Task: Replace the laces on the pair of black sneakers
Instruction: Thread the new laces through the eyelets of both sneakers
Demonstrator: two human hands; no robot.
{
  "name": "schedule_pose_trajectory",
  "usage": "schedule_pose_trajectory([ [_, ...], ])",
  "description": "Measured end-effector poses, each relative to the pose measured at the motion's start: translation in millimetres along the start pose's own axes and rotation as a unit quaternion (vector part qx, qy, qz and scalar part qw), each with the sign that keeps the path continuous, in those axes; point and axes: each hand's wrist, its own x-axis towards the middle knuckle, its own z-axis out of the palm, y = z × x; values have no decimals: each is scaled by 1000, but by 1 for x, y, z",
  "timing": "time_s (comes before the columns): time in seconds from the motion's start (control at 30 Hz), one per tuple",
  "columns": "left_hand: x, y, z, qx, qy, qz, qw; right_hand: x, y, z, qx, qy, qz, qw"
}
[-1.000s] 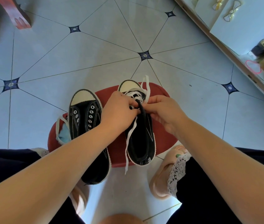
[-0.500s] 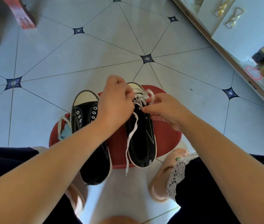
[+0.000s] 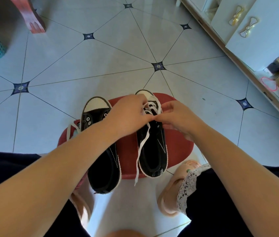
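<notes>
On our red stool [image 3: 178,147]: unlaced sneaker [image 3: 104,166] L, heel past the near edge; half-laced sneaker [image 3: 152,159] R, white lace [image 3: 142,146] tail dangling off that edge. Farther up, our left hand [image 3: 130,113] & right hand [image 3: 174,115] both pinch it at the eyelets.

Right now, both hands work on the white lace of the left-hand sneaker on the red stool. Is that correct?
Not quite. The head view shows the left hand and right hand working on the white lace of the right-hand sneaker on the red stool. The left-hand sneaker shows bare eyelets.
</notes>
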Motion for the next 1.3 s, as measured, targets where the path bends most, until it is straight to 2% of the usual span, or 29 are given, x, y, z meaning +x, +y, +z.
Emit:
schedule_pose_trajectory([
  [0.17,1,1,-9,140,-20,35,989,0,0,0,-3,-3,1,1000],
  [0.23,4,7,-21,53,15,19,998,-1,-1,0,-6,2,0,1000],
  [0.27,5,10,-27,-62,32,-8,998,-2,-2,-1,-6,5,-1,1000],
  [0.3,6,13,-34,-211,46,-35,976,-2,-3,-2,-4,8,-3,1000],
  [0.33,5,14,-41,-362,59,-52,929,-3,-4,-3,-1,9,-4,1000],
  [0.4,2,12,-48,-563,61,-60,822,-3,-5,-4,3,7,-4,1000],
  [0.5,1,7,-50,-737,41,-49,673,-3,-5,-4,-2,6,-1,1000],
  [0.57,2,2,-52,-796,25,-44,603,-2,-5,-3,-10,8,-2,1000],
  [0.6,3,0,-53,-805,19,-42,591,-2,-5,-3,-12,9,-2,1000],
  [0.63,4,-3,-52,-799,15,-43,599,-2,-5,-2,-14,10,-3,1000],
  [0.7,4,-6,-49,-763,7,-62,643,-1,-4,-2,-22,21,-7,1000],
  [0.73,4,-8,-48,-756,8,-73,651,-1,-4,-2,-30,34,-9,999],
  [0.77,3,-10,-47,-768,11,-77,636,-1,-4,-2,-39,48,-13,998],
  [0.87,2,-20,-56,-840,17,-30,541,-1,-5,-3,-52,64,-22,996],
  [0.9,1,-23,-62,-843,20,-13,538,-1,-4,-3,-56,63,-22,996],
  [0.97,1,-25,-65,-825,23,-8,565,-1,-4,-2,-70,61,-21,995],
  [1.03,0,-27,-58,-778,18,-54,626,-1,-5,0,-76,60,-17,995],
  [1.1,-4,-29,-44,-669,3,-116,735,-1,-5,1,-75,60,-16,995],
  [1.17,-9,-28,-28,-492,-4,-140,859,-2,-6,1,-84,59,-20,995],
  [1.2,-9,-29,-21,-400,7,-141,906,-2,-6,1,-89,59,-23,994],
  [1.23,-7,-29,-16,-320,31,-136,937,-3,-6,1,-94,58,-27,994],
  [1.3,-4,-31,-13,-210,68,-127,967,-5,-7,1,-106,61,-38,992],
])
